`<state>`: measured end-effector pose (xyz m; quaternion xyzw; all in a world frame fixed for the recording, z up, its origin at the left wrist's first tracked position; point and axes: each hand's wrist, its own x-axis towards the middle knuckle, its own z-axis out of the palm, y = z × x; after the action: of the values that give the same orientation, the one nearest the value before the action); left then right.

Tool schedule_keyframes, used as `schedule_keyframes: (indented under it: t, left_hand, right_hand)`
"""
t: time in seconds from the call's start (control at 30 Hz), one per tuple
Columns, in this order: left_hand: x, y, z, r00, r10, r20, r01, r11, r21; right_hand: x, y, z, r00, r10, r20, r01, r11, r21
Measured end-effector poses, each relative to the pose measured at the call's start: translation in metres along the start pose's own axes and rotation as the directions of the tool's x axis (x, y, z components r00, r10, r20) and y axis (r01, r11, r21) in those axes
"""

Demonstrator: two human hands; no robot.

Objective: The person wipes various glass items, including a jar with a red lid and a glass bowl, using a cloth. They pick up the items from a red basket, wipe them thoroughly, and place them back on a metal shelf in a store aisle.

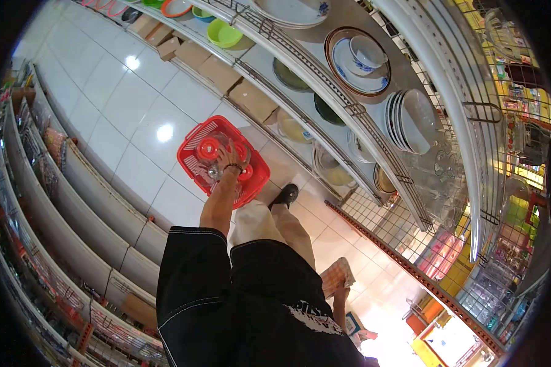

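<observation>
My left hand (pixel 232 158), with a bracelet at the wrist, reaches into a red plastic basket (pixel 260 174) on the floor. Its fingers are spread over clear containers with red lids (pixel 208 148); whether they grip one cannot be made out. Beside my body on the right, my right hand (pixel 340 296) holds a folded orange-and-white checkered cloth (pixel 336 277). The basket stands in front of my legs, near a black shoe (pixel 287 195).
Right of the basket, wire-edged shelves hold stacked white plates (pixel 411 120), a cup (pixel 367 52) and a green bowl (pixel 223 33). Cardboard boxes (pixel 252 99) line the lowest shelf. More shelving (pixel 92 181) runs along the left. A wire mesh panel with a rust-red frame (pixel 413 270) stands at lower right.
</observation>
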<state>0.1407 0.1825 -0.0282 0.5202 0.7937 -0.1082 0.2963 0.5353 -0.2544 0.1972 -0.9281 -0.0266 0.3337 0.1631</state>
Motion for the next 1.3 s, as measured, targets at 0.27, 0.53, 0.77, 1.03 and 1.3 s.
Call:
schedule_keyframes:
  t: [0.27, 0.53, 0.77, 1.03, 1.3]
  left_hand:
    - [0.014, 0.000, 0.019, 0.999, 0.032, 0.002, -0.032, 0.999, 0.034]
    - [0.024, -0.012, 0.027, 0.986, 0.135, -0.095, -0.133, 0.991, 0.023]
    - [0.009, -0.018, 0.006, 0.979, 0.159, -0.131, -0.166, 0.985, -0.044]
    - [-0.001, -0.029, 0.002, 0.975, 0.113, -0.192, -0.176, 0.918, -0.355]
    - [-0.006, -0.066, 0.008, 0.974, 0.052, -0.220, -0.168, 0.816, -0.553]
  right_hand:
    - [-0.024, 0.010, 0.003, 0.995, -0.075, 0.072, 0.091, 0.964, -0.251]
    - [0.001, -0.017, -0.005, 0.986, -0.116, 0.117, 0.136, 0.974, -0.182]
    - [0.007, -0.021, 0.001, 0.973, -0.190, 0.127, 0.201, 0.977, -0.074]
    - [-0.016, -0.063, 0.013, 0.970, -0.210, 0.121, 0.234, 0.941, -0.244]
    - [0.008, -0.086, 0.038, 0.905, -0.342, 0.252, 0.366, 0.929, -0.050]
